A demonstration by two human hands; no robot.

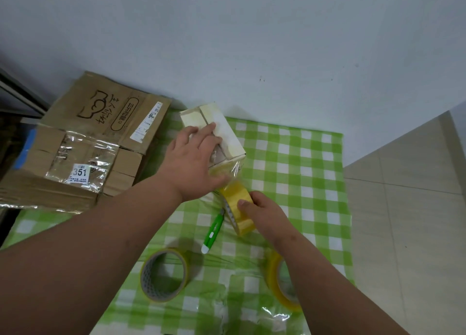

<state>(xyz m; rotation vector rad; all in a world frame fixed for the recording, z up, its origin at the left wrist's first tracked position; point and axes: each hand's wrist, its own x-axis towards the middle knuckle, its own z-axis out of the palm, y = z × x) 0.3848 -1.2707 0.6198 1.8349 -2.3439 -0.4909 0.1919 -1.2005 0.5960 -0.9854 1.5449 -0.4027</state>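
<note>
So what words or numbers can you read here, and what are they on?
"351": on the white sticker on the taped cardboard box.
Big printed characters on the flat cardboard box: upside down, not readable for sure.
Print on the long white label on that box: too small.
Print on the rim of the held tape roll: blurred.

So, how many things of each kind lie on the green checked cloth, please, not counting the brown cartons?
Tape rolls: 3
Utility knife: 1
White box: 1
Total: 5
</note>
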